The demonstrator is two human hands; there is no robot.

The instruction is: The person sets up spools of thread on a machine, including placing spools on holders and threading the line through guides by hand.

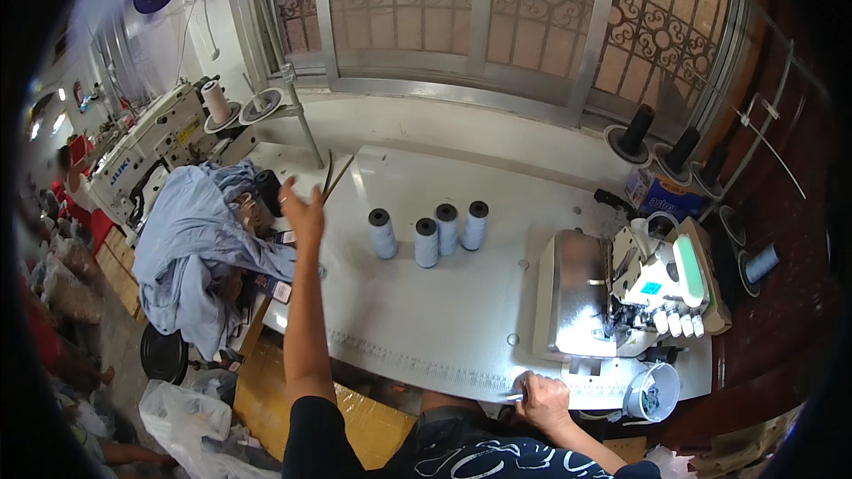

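Observation:
My left hand (304, 215) is stretched out over the table's left end, fingers spread. Beside its fingertips is a black cone (268, 192), next to a heap of light blue cloth (200, 239); I cannot tell whether they touch. My right hand (543, 399) is closed at the table's front edge, with a small shiny, pale tip (515, 397) sticking out from it. Between my hands, farther back, stand several light blue thread spools with black tops, the leftmost spool (382, 235) a little apart from the others.
On the right stands a lit overlock sewing machine (652, 279); a clear cup (652, 392) with dark scraps is by its front corner. Dark thread cones (635, 133) stand behind it. At left are another sewing machine (146, 155) and a thread stand pole (304, 124). A barred window runs along the back.

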